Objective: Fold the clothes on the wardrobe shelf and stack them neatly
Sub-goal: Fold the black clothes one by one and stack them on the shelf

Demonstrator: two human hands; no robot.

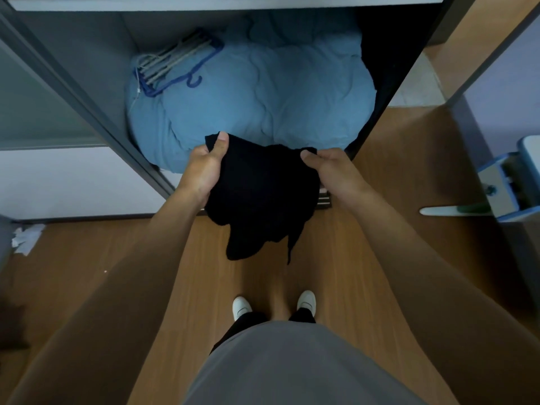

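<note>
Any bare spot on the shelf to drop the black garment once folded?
Barely. The blue bedding fills the wardrobe almost side to side, with hangers on its left rear. Only open patch: the bedding's top, right of the hangers. The strip on its right is too dark to judge. Front edge crowded: left hand and right hand grip the black garment.

Wardrobe shelf [96, 62]: big crumpled blue quilt [263, 92] lies on it, fills nearly the whole width; R side beside it too dark to tell. Bundle of hangers [172, 65] rests on quilt's rear L. Wood-look floor [87, 273] below: crumpled white scrap [26, 238] far L by the wall, pair of white shoes [241, 307] standing near centre.
</note>
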